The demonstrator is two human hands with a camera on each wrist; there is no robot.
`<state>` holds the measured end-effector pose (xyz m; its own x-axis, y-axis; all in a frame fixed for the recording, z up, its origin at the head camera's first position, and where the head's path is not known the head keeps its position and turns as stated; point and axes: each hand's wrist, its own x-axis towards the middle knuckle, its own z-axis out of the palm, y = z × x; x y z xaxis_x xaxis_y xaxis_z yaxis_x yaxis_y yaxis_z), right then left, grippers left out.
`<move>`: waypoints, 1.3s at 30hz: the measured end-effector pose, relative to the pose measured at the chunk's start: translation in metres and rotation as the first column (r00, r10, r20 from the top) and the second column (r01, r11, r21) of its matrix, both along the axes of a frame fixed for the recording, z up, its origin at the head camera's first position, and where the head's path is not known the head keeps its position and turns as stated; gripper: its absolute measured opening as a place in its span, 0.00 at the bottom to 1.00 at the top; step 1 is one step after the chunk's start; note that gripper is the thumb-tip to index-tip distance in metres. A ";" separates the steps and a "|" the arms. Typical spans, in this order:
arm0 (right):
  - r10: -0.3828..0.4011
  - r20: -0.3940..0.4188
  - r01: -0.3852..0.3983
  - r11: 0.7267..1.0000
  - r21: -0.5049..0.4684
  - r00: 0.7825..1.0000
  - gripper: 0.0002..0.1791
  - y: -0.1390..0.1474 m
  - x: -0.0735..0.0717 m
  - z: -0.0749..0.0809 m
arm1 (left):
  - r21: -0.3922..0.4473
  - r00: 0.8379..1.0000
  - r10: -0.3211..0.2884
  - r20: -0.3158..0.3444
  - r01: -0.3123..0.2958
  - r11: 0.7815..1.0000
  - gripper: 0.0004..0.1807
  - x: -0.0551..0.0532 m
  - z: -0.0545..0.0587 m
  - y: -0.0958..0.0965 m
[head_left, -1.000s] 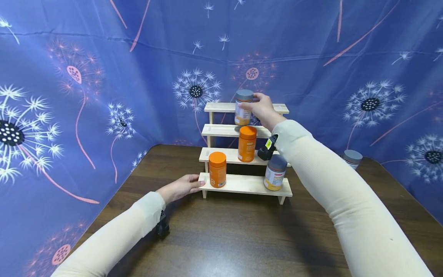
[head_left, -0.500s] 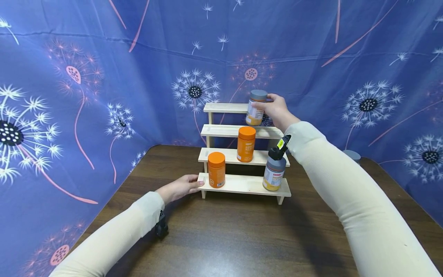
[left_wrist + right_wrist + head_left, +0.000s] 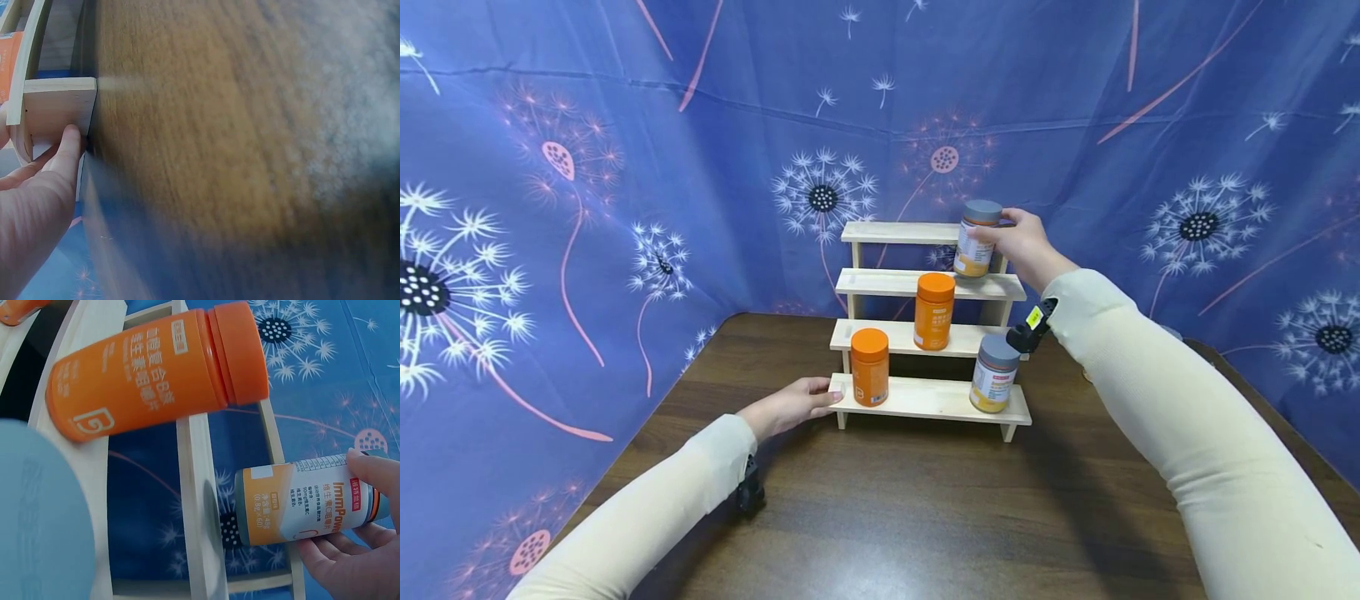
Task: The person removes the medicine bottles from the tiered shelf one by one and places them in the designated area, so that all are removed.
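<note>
A four-step wooden display stand stands on the table. My left hand grips the left end of its lowest step; in the left wrist view fingers touch the wooden end piece. My right hand holds a grey-lidded supplement jar upright over the right part of the second step from the top. In the right wrist view a gap shows between this jar's base and the step. One orange jar sits on the lowest step's left, another orange jar mid-step above. A second grey-lidded jar stands lowest right.
Behind the table hangs a blue dandelion-print cloth. Something at the table's right back is mostly hidden by my right sleeve. A large grey lid fills the right wrist view's lower left.
My right hand has carried the grey-lidded jar rightward along the upper step and slightly down. The left hand has stayed on the stand. The right sleeve now covers most of the far-right jar.
</note>
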<state>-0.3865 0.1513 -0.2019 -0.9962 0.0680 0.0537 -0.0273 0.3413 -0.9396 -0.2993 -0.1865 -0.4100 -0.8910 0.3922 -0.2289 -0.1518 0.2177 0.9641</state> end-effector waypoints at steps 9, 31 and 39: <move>-0.019 -0.008 0.019 1.000 0.011 1.000 0.44 0.017 0.002 -0.009 | -0.015 1.000 0.011 0.007 -0.011 1.000 0.31 0.001 0.000 0.000; -0.048 -0.025 0.047 0.999 -0.024 0.999 0.45 0.040 0.004 -0.016 | -0.013 1.000 0.025 0.005 -0.025 1.000 0.31 -0.001 -0.002 -0.001; -0.039 -0.025 0.038 0.999 -0.029 0.999 0.44 0.043 0.004 -0.018 | -0.020 1.000 0.007 -0.001 -0.007 1.000 0.32 0.001 -0.002 -0.002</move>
